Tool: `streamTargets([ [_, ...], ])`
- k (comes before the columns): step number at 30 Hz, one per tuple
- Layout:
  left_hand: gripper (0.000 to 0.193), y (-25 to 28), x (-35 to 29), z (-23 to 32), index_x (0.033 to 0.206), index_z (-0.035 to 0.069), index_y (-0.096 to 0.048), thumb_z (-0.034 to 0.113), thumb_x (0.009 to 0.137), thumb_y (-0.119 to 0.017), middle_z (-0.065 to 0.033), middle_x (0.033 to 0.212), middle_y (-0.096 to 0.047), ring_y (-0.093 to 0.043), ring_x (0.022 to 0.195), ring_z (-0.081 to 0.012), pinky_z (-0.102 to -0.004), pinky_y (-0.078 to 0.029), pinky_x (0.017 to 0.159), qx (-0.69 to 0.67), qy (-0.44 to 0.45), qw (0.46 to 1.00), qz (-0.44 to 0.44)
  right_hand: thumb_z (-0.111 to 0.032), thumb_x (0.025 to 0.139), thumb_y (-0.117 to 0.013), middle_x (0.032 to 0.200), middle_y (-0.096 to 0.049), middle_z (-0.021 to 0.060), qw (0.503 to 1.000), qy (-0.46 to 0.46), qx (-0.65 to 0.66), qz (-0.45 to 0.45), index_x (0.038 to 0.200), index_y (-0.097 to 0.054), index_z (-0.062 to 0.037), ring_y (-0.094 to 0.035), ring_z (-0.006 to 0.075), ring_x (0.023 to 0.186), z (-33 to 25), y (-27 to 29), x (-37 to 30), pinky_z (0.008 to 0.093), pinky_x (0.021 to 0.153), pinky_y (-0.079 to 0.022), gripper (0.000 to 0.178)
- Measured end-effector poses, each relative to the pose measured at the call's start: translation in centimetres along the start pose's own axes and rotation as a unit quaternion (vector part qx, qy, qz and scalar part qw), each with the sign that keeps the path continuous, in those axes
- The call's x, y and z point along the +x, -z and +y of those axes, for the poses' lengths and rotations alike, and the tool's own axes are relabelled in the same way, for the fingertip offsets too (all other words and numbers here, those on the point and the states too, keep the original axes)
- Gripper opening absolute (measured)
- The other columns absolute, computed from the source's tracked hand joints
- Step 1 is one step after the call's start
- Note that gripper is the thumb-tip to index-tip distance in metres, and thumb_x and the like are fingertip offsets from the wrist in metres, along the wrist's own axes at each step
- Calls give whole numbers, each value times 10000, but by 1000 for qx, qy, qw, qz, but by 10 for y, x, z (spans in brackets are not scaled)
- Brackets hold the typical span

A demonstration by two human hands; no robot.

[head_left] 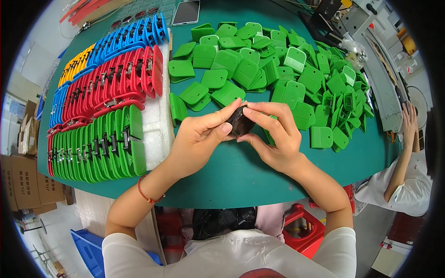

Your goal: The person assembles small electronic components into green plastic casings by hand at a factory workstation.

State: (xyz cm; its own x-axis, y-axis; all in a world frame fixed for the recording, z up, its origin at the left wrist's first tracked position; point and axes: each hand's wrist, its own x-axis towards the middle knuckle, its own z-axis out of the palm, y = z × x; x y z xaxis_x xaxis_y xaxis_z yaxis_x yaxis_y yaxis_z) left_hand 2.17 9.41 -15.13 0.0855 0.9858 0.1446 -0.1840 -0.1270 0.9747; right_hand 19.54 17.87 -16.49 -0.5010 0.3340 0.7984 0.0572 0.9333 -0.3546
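Between both hands, over the middle of the table, is a dark, glossy rounded piece (241,123); its exact kind cannot be made out. My left hand (197,139) pinches its left edge with thumb and forefinger. From the right, my right hand (278,136) grips it with thumb and fingertips, so both hands are closed on it. Just beyond them spreads a loose heap of green plastic pieces (245,72), flat with rounded corners and a small hole. Left of my left hand stand rows of similar green pieces (99,143) with black and metal parts.
Behind the green row are red pieces (111,76) and blue pieces (130,39), partly on white foam (155,111). A phone (186,12) lies at the far edge of the green tabletop (208,185). A co-worker's hand (409,123) is at the right, beside grey equipment (378,88).
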Motion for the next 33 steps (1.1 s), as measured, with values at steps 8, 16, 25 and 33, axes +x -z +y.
streamTargets([
  [8, 392, 1, 0, 3, 1323, -25, -416, 64, 944, -462, -127, 1238, -525, -543, 1070, -166, -308, -488, 918, 22, 3, 1000, -10, -55, 567, -778, 1057, -587, 113, 1000, 4, 5, 3, 1090, -602, -36, -582, 265, 868, 0, -1, 0, 353, 705, -464, 553],
  [16, 419, 2, -1, 4, 1326, 14, -434, 51, 918, -521, -94, 1176, -583, -560, 1003, -108, -273, -486, 880, 46, -14, 999, -11, -51, 564, -777, 1054, -586, 113, 1000, 12, 1, 8, 1080, -602, -33, -582, 267, 861, 0, 0, 0, 356, 698, -466, 545],
  [25, 377, -9, -3, 5, 1219, -38, -494, -43, 849, -566, -152, 1110, -611, -602, 1011, -158, -268, -523, 828, 116, -33, 992, 27, -109, 589, -792, 1043, -579, 113, 1000, 29, -11, 0, 1086, -574, -41, -571, 275, 895, -3, 1, -1, 366, 750, -463, 548],
  [33, 265, -13, -6, 3, 1085, -40, -518, -62, 827, -575, -156, 1115, -583, -621, 985, -188, -265, -536, 810, 107, -86, 990, 29, -217, 654, -793, 997, -573, 111, 994, -57, 88, 13, 1058, -574, -58, -546, 251, 882, -4, 7, -2, 334, 727, -450, 486],
])
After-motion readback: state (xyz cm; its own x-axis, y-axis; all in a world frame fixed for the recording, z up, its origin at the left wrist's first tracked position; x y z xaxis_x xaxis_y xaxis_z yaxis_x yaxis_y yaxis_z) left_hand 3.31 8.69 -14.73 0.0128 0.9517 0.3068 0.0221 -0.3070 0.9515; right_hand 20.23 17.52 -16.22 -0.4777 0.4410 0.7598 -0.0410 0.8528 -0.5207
